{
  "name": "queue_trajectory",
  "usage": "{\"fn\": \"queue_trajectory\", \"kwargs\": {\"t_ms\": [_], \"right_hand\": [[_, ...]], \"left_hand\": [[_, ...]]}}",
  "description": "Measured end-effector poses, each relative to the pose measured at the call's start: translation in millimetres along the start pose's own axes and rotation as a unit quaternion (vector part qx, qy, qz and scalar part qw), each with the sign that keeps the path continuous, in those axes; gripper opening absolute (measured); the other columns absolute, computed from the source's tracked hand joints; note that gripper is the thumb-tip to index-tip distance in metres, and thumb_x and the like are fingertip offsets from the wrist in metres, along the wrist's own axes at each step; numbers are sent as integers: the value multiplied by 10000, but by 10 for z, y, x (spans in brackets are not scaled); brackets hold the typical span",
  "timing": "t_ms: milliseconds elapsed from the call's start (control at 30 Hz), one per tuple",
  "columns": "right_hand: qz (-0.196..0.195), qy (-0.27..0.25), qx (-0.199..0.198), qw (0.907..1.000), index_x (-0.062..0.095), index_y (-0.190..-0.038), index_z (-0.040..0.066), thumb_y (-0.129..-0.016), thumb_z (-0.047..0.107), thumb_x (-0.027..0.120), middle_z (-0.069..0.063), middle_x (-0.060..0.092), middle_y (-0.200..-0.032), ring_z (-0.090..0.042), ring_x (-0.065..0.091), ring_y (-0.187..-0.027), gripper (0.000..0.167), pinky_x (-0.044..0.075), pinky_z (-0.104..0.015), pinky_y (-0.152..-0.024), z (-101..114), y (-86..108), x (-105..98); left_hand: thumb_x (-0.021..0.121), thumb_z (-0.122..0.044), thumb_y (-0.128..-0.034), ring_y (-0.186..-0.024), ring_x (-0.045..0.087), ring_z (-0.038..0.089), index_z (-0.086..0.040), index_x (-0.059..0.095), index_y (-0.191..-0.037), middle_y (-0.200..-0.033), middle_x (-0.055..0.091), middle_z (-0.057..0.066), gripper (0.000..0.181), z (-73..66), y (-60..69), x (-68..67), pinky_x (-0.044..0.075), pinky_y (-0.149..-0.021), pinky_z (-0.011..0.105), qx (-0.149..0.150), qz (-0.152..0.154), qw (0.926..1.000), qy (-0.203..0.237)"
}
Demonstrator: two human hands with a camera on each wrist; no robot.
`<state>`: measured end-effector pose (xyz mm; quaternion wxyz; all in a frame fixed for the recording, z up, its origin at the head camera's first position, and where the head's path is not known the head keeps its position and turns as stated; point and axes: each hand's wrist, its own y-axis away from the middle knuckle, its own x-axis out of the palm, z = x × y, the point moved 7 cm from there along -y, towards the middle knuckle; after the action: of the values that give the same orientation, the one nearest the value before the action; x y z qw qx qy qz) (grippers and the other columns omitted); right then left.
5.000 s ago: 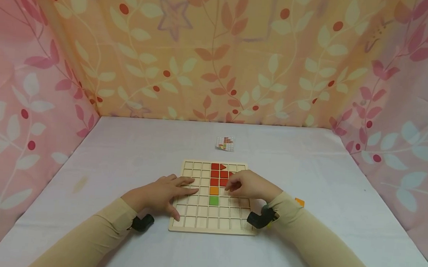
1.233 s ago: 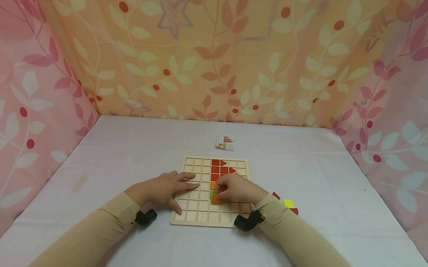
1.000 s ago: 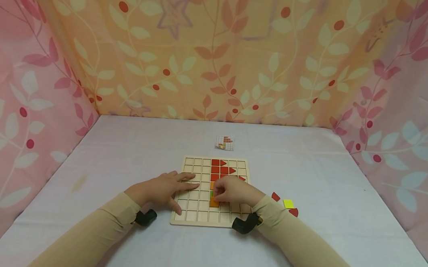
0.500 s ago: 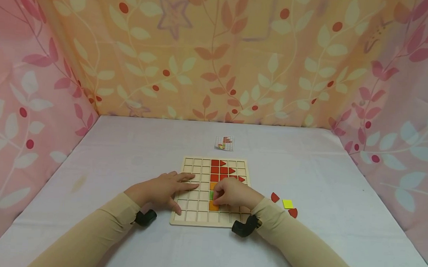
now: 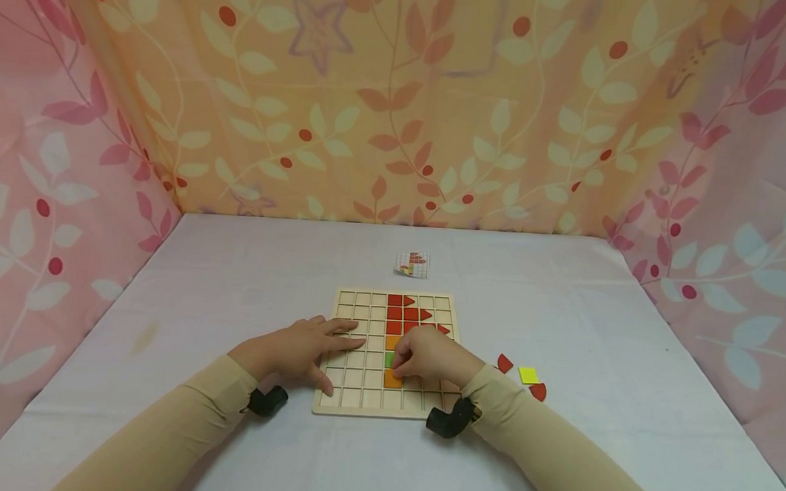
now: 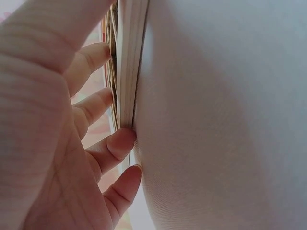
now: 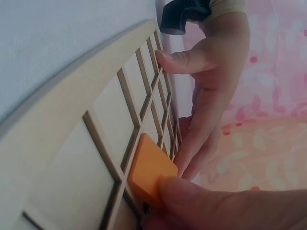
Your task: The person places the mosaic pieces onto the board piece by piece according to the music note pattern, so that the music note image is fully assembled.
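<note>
A wooden grid board (image 5: 357,413) lies flat on the white table. Red tiles (image 5: 394,314) fill cells in its far rows, with an orange tile (image 5: 392,343) and a green tile (image 5: 390,360) below them. My right hand (image 5: 437,355) holds an orange square tile (image 5: 392,380) by its right side, at the cell just in front of the green one. In the right wrist view the thumb (image 7: 184,191) presses that square's edge; the other fingertips are mostly hidden. My left hand (image 5: 294,351) rests spread on the board's left side, its thumb at the left edge.
Loose on the table to the right lie a yellow square tile (image 5: 528,376) and red quarter-round tiles (image 5: 538,391), partly beside the right sleeve. A small printed pattern card (image 5: 411,263) sits beyond the board. Patterned cloth (image 5: 399,127) walls three sides.
My right hand has left the red rows and brought an orange square tile towards me, to the cell below the green tile. It barely moves over the last half second. The left hand stays.
</note>
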<state>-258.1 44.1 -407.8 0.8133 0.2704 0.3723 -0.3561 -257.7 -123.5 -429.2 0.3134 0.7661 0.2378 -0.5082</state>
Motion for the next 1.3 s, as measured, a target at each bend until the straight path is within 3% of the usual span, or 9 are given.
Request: {"fn": "queue_trajectory", "kwargs": {"t_ms": [367,700,967,1300], "right_hand": [[-106,157,104,9998,731,-653,201,-738,159,756,134,601,-621,-58,506,-656,98,423,-230,-586,22,17,-33],[-35,-13,-142,9999,700,-664,184,-753,123,740,107,607,-658,-82,499,-659,115,420,-240,-591,27,37,-30],[-22,67,-196,9998,715,-748,184,-787,145,710,122,596,-698,-84,524,-677,55,448,-269,-639,-130,132,-213],[-56,-131,232,9996,697,-825,142,-800,98,689,72,597,-743,-119,521,-717,51,442,-283,-675,-458,410,-453]], "left_hand": [[595,-684,-639,-1332,198,367,-402,265,-1421,-1515,138,-85,894,-6,1,-7,201,-1025,538,50,-59,10000,-55],[593,-691,-625,-1338,186,367,-416,265,-1416,-1514,139,-91,899,5,0,-5,194,-1026,549,-16,-47,10000,-54],[591,-697,-622,-1341,180,362,-433,252,-1414,-1515,132,-99,901,9,0,6,193,-1029,543,-74,-31,10000,-48],[582,-697,-632,-1346,166,366,-416,246,-1421,-1518,124,-95,903,0,8,9,177,-1040,531,19,-74,9999,-89]]}}
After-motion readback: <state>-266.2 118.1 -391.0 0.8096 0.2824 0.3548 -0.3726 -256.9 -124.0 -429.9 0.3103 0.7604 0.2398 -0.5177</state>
